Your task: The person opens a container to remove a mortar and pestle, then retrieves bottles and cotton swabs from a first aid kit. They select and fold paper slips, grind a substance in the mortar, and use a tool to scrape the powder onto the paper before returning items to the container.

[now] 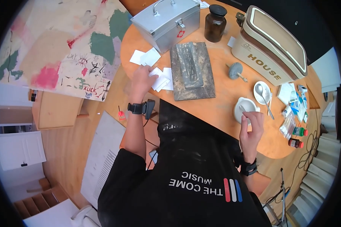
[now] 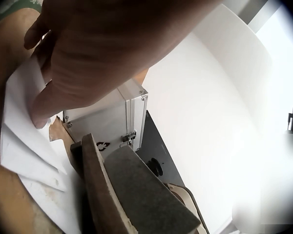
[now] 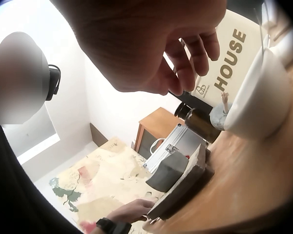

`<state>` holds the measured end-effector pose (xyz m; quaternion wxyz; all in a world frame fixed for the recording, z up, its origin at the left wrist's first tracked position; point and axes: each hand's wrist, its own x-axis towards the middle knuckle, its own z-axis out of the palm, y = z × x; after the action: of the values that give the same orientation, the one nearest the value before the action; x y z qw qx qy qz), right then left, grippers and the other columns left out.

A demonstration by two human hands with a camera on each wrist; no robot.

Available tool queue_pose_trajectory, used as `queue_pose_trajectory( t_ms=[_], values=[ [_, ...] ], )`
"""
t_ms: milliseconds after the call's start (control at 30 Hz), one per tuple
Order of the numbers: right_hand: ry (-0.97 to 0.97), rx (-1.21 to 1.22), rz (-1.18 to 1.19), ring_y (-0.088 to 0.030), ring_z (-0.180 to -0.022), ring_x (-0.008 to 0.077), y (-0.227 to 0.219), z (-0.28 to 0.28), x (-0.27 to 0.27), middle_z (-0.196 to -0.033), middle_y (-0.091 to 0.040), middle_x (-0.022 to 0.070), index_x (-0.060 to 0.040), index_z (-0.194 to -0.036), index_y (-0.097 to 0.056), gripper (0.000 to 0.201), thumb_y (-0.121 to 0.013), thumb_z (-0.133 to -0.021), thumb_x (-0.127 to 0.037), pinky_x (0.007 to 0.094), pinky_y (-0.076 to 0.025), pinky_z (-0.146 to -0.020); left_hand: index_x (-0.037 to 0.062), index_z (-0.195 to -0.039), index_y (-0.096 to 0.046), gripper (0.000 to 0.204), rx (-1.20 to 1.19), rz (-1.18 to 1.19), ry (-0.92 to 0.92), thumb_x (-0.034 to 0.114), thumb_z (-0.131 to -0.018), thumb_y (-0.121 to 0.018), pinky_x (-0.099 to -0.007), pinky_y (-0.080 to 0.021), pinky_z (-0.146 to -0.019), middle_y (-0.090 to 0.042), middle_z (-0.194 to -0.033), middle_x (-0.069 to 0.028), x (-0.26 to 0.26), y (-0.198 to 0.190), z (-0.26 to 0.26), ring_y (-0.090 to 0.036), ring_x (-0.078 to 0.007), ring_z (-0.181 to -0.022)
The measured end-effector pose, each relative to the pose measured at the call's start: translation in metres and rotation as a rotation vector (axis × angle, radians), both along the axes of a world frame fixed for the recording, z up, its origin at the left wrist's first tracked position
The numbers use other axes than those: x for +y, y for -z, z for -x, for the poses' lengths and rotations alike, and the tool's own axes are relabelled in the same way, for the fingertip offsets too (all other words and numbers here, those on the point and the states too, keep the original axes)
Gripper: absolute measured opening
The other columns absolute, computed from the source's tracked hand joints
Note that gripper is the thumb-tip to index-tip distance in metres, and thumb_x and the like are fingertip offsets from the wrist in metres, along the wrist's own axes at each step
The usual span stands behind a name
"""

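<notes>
At the left side of the round table, my left hand [image 1: 142, 81] pinches folded white paper [image 2: 27, 100], its thumb against the sheet. More white papers [image 1: 150, 57] lie around its fingers. To the right of them lies a thick dark slab [image 1: 206, 81] bearing a curved grey tile [image 1: 191, 70]. My right hand [image 1: 252, 130] hovers by the near edge of a white bowl [image 1: 238, 115], fingers loosely bent and nothing between them. Beyond the bowl sits a white dish [image 1: 257, 97] with a metal spoon [image 1: 259, 89] in it. A round grey stone with a short wooden handle [image 1: 235, 70] stands farther back.
Along the back stand a silver first-aid case [image 1: 166, 28], a brown glass jar [image 1: 215, 28] and a cream box marked HOUSE [image 1: 267, 56]. Cotton swabs [image 1: 287, 126], small capped bottles [image 1: 300, 131] and packets crowd the right edge. A painted cloth [image 1: 64, 49] hangs at left.
</notes>
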<state>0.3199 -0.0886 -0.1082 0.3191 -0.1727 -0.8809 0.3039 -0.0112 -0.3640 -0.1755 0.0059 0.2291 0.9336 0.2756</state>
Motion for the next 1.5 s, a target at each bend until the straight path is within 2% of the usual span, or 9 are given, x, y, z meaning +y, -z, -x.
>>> queue_pose_trajectory(
  t_ms=[167, 300, 500, 700, 800, 933, 1033, 1133, 1500],
  values=[
    [-0.081, 0.018, -0.006, -0.058, -0.088, 0.033, -0.002, 0.011, -0.009, -0.092, -0.062, 0.0141, 0.0016, -0.095, -0.068, 0.011, -0.07, -0.085, 0.005, 0.0408, -0.048, -0.079, -0.0015, -0.092, -0.066, 0.021, 0.056, -0.013, -0.022, 0.014, -0.082, -0.076, -0.0452, -0.051, -0.082, -0.067, -0.096, -0.0191, -0.001, 0.011, 0.002, -0.064, -0.0381, -0.09],
    [-0.247, 0.052, 0.007, -0.058, -0.088, 0.0335, -0.015, 0.033, -0.021, -0.091, -0.061, 0.0146, 0.0023, -0.095, -0.069, 0.013, -0.072, -0.083, 0.004, 0.0412, -0.048, -0.079, 0.0015, -0.095, -0.059, 0.016, -0.163, -0.352, 0.003, 0.008, -0.088, -0.071, -0.0356, -0.05, -0.073, -0.066, -0.088, -0.0101, -0.019, 0.004, 0.007, -0.066, -0.024, -0.084],
    [-0.529, 0.177, 0.18, -0.062, -0.093, 0.0336, -0.031, 0.104, -0.055, -0.094, -0.063, 0.0156, 0.001, -0.116, -0.066, 0.03, -0.073, -0.087, -0.003, 0.0412, -0.052, -0.082, 0.0053, -0.108, -0.052, 0.017, -0.467, -0.607, 0.15, 0.002, -0.098, -0.066, -0.0251, -0.051, -0.074, -0.072, -0.101, -0.0077, -0.015, -0.103, -0.045, -0.065, -0.0082, -0.091],
    [-0.615, -0.003, 1.063, -0.065, -0.074, 0.0138, -0.007, 0.125, -0.071, -0.102, -0.068, 0.0093, 0.0007, -0.133, -0.053, 0.042, -0.07, -0.095, -0.002, 0.0283, -0.055, -0.067, 0.0059, -0.123, -0.052, 0.034, -0.558, -0.806, 0.225, 0.003, -0.095, -0.071, -0.0222, -0.052, -0.068, -0.075, -0.102, -0.0096, 0.036, -0.111, -0.093, -0.068, -0.0089, -0.086],
    [-0.546, 0.009, 1.21, -0.063, -0.065, 0.0094, 0.007, 0.109, -0.063, -0.106, -0.068, 0.0084, 0.0001, -0.136, -0.049, 0.042, -0.067, -0.097, 0.0, 0.0241, -0.051, -0.057, 0.0043, -0.136, -0.053, 0.035, -0.611, -0.794, 0.22, 0.013, -0.103, -0.062, -0.0266, -0.054, -0.081, -0.073, -0.108, -0.0106, 0.041, -0.085, -0.097, -0.067, -0.0103, -0.1],
    [-0.444, 0.131, 1.19, -0.062, -0.064, 0.0092, 0.011, 0.094, -0.06, -0.106, -0.068, 0.0104, -0.0004, -0.14, -0.045, 0.045, -0.063, -0.099, 0.002, 0.0232, -0.049, -0.053, 0.0023, -0.136, -0.057, 0.036, -0.878, -1.125, 0.144, 0.026, -0.111, -0.048, -0.0269, -0.052, -0.087, -0.071, -0.111, -0.0099, 0.062, -0.082, -0.118, -0.064, -0.0106, -0.104],
    [-0.405, 0.16, 1.189, -0.064, -0.063, 0.0104, 0.012, 0.087, -0.061, -0.106, -0.068, 0.0117, -0.0005, -0.141, -0.044, 0.045, -0.062, -0.099, 0.002, 0.0239, -0.05, -0.053, 0.0006, -0.129, -0.062, 0.039, -0.708, -1.099, 0.228, 0.031, -0.112, -0.044, -0.0252, -0.051, -0.085, -0.069, -0.107, -0.0084, 0.075, -0.063, -0.12, -0.063, -0.0114, -0.1],
    [-0.396, 0.153, 1.209, -0.066, -0.063, 0.0114, 0.009, 0.084, -0.065, -0.1, -0.069, 0.0122, -0.001, -0.14, -0.046, 0.044, -0.062, -0.099, 0.002, 0.0246, -0.052, -0.054, 0.0001, -0.131, -0.061, 0.032, -0.595, -0.874, 0.191, 0.02, -0.11, -0.047, -0.0264, -0.053, -0.079, -0.07, -0.109, -0.0089, 0.086, -0.065, -0.128, -0.065, -0.0118, -0.101],
    [-0.283, 0.07, 1.076, -0.068, -0.066, 0.0102, 0.009, 0.085, -0.059, -0.088, -0.068, 0.0061, -0.0025, -0.118, -0.057, 0.028, -0.073, -0.094, -0.002, 0.023, -0.053, -0.053, 0.001, -0.12, -0.065, 0.02, -0.536, -0.919, 0.232, 0.011, -0.104, -0.059, -0.024, -0.047, -0.071, -0.068, -0.097, -0.0048, 0.108, -0.064, -0.146, -0.058, -0.007, -0.081]
  ],
)
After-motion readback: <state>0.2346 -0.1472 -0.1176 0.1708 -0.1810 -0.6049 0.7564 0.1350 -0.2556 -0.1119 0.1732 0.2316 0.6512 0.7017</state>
